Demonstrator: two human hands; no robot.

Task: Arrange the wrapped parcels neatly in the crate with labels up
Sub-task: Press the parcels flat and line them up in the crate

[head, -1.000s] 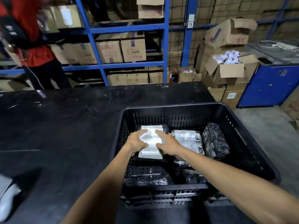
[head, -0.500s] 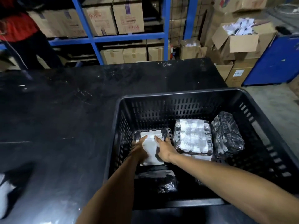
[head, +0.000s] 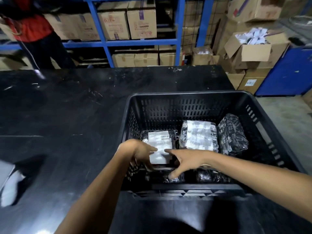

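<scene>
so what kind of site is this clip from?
Most likely a warehouse packing or dispatch area: blue racking stacked with cardboard cartons, a black crate of wrapped, labelled parcels on a black worktable, and more open cartons on the floor.

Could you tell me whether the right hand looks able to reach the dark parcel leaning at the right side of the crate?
Probably yes. The right hand is already inside the open-topped crate, and nothing covers the dark parcel.
</scene>
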